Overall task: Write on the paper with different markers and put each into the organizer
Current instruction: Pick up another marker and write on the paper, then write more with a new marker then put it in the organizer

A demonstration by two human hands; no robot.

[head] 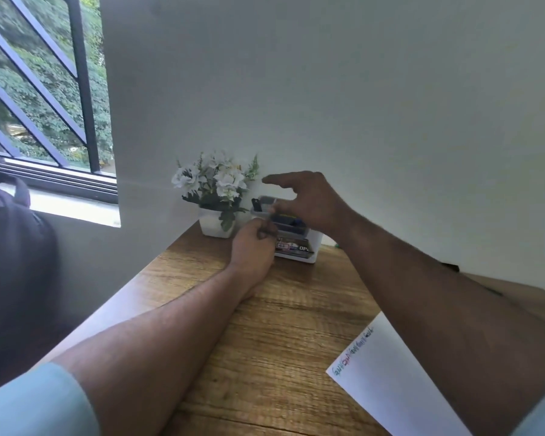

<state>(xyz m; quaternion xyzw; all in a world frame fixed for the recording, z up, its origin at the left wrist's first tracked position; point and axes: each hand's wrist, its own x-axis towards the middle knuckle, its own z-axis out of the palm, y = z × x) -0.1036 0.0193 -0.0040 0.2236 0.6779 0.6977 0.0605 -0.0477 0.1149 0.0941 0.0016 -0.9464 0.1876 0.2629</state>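
Both arms reached out to the far edge of the desk (283, 325), where the organizer (309, 247) sat against the wall, a white box with a printed label on its front and dark markers (288, 220) lying in its top. The left hand (254, 247) was right at the organizer's near left side, its fingers (266, 229) curled in tight; they seemed to be pinching something small at the box's rim, though what exactly could not be told. The right hand (309, 202) hovered over the top of the organizer, fingers (276, 180) spread and stretched toward the left, thumb down near the markers, holding nothing that showed. Just left of the organizer stood a white pot of white flowers (216, 196), tucked in the far left corner of the desk. The paper (394, 372) lay at the near right edge, partly under the right forearm, one line of handwriting in several colours (353, 354) along its left edge. A window with dark bars (44, 89) stood to the left of the desk.
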